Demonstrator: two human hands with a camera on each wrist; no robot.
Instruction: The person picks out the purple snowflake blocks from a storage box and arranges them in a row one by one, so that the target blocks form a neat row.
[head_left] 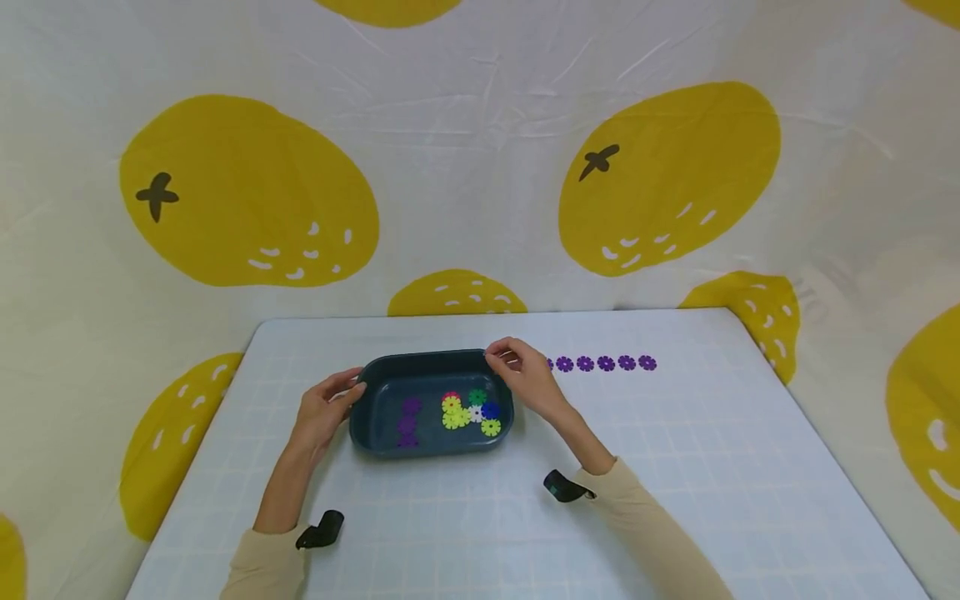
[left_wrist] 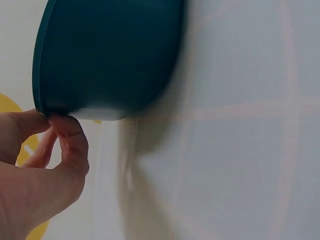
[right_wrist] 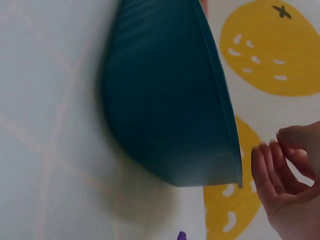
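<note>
Pale surface [head_left: 435,533], lower frame: I judge the tub [head_left: 378,412] light, stiff, best rim-held; left hand [head_left: 321,412] pinches it; right hand [head_left: 531,379], I can't tell.

- Two hands, a left hand [head_left: 324,408] and a right hand [head_left: 531,377], flank one dark tray [head_left: 382,404].
- Inside: three purple discs [head_left: 412,406], at least four yellow discs [head_left: 491,427], one green disc [head_left: 477,396], one white disc [head_left: 477,413], one blue disc [head_left: 491,410], one red disc [head_left: 450,395].
- On one table [head_left: 450,533]: at least six more in a purple row [head_left: 606,363].
</note>
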